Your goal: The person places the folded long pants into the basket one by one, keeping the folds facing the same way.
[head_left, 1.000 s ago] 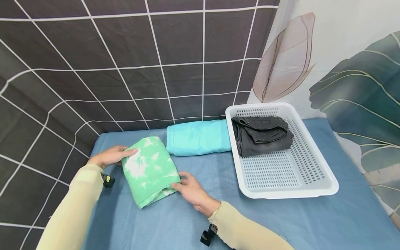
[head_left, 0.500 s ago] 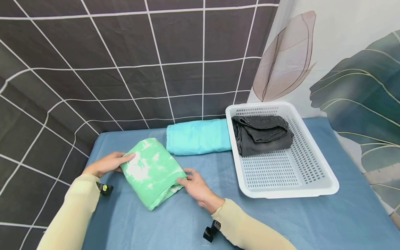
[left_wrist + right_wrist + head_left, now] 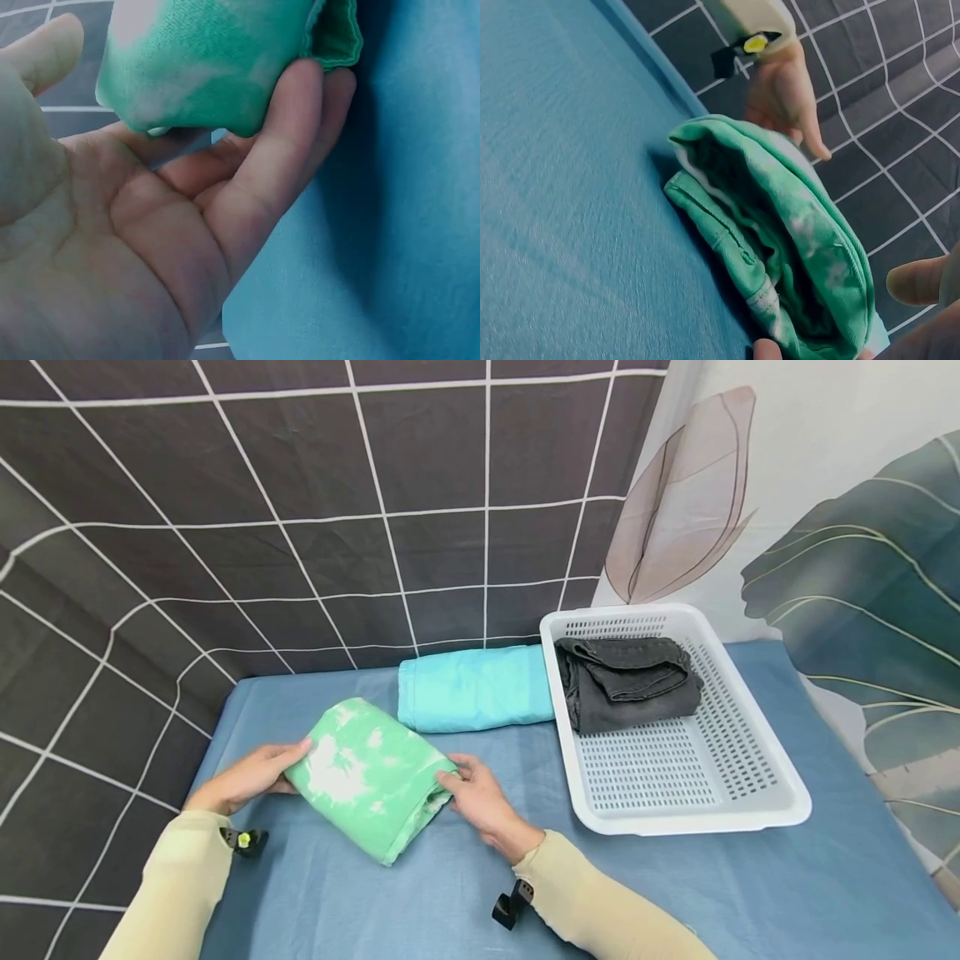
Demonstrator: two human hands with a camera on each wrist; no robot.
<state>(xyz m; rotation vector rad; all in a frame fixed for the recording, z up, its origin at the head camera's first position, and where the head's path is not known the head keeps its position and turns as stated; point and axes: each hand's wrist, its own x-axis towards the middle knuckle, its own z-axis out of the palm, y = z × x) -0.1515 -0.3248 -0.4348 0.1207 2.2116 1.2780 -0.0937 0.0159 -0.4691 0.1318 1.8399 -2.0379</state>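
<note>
A folded green-and-white tie-dye garment (image 3: 367,777) lies at a slant on the blue-covered surface; its exact kind is hidden by the folds. My left hand (image 3: 255,774) holds its left corner, with fingers (image 3: 262,165) curled underneath and the thumb on the upper side. At the opposite corner, my right hand (image 3: 487,802) grips the edge, thumb above and fingertips below. In the right wrist view the garment's open layered side (image 3: 780,240) faces the camera, and the left hand (image 3: 784,94) shows beyond it.
Behind the garment lies a folded bright blue cloth (image 3: 476,689) against the dark grid-patterned wall. To the right stands a white perforated basket (image 3: 690,822), with folded black denim (image 3: 630,685) in its back part. The blue cover (image 3: 465,910) spreads beneath everything.
The green garment has turned counterclockwise: its right corner went up and right, its left corner slightly down. My left hand shifted left and down, my right hand up and right.
</note>
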